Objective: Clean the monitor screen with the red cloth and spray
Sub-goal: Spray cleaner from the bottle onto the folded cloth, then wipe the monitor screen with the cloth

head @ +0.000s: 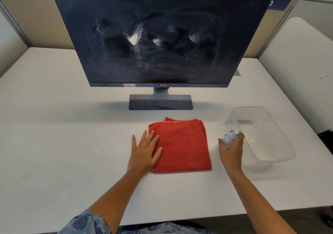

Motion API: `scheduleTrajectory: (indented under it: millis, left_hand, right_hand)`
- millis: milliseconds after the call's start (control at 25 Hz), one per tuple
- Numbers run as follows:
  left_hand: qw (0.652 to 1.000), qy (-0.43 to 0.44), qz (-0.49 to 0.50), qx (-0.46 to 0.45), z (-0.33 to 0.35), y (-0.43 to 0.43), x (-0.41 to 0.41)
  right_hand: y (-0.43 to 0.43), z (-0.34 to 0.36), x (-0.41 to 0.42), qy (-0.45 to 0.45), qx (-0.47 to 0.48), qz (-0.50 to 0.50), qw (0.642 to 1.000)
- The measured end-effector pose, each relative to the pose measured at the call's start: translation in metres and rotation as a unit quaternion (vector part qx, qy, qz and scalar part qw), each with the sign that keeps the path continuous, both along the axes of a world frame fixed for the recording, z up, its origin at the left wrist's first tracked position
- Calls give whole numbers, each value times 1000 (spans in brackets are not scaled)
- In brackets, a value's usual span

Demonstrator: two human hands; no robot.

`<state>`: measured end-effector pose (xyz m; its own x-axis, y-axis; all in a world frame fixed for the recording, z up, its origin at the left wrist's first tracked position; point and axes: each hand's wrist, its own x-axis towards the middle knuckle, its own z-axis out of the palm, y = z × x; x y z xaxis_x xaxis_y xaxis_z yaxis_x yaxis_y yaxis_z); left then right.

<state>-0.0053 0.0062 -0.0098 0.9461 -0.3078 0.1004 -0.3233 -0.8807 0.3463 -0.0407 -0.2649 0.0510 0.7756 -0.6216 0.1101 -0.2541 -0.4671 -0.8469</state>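
Observation:
A dark monitor (162,35) stands on the white desk, its screen marked with white smears and streaks around the middle. In front of its base lies a folded red cloth (183,145). My left hand (144,151) rests flat with spread fingers on the cloth's left edge. To the right of the cloth, my right hand (231,148) is wrapped around a small white spray bottle (229,137), whose top points up and to the right. The bottle is close to the desk surface.
A clear plastic tub (281,160) sits on the white desk (54,125) just right of my right hand. The monitor's base (160,102) stands behind the cloth. Partition walls enclose the desk behind and on the sides.

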Motion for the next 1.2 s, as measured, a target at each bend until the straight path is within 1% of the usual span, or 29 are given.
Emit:
scheduleTrajectory:
  millis: [160,240,320,360,440,520,600,640,680,720,840,960,1080,1160,1200]
  left_hand:
    - [1000,0,-4,-4,1,0,-1]
    - [1000,2,-4,-9,1,0,-1]
    - [1000,2,-6,-14,1,0,-1]
    - [1000,1,-8,-16,1,0,-1]
    - [1000,-6,-16,-22,1,1,-1]
    - [999,-20,-26,-33,2,1,-2]
    - [997,-37,-38,-47,3,2,-2]
    - [997,-43,-49,-51,4,3,-2]
    - [995,-50,-66,-54,4,3,-3]
    - [992,-59,-91,-56,5,3,-6]
    - [975,-90,-192,-62,3,0,-20]
    - [961,-119,-246,-45,1,-5,-29]
    - [955,-174,-241,-7,6,-3,-22]
    - [957,-190,-218,-19,18,0,-12]
    - [958,-195,-207,-29,28,2,-6]
  right_hand:
    - [0,9,-4,-59,-48,22,997]
    - [3,17,-6,-92,-112,27,989]
    - [5,22,-9,-142,-219,44,964]
    - [7,22,-11,-169,-263,72,947]
    - [12,18,-17,-195,-292,160,923]
    - [19,7,-27,-157,-303,272,900]
    - [23,-11,-39,-87,-356,375,852]
    - [24,-21,-45,-63,-381,410,827]
    - [24,-30,-50,-48,-397,431,809]
    - [25,-35,-52,-41,-406,439,801]
    - [29,-37,-47,-53,-421,435,794]
    - [34,-30,-36,-85,-443,433,781]
    - [40,-20,-23,-125,-449,406,786]
    - [44,-13,-12,-150,-457,387,786]
    - [45,-9,-5,-161,-470,385,778]
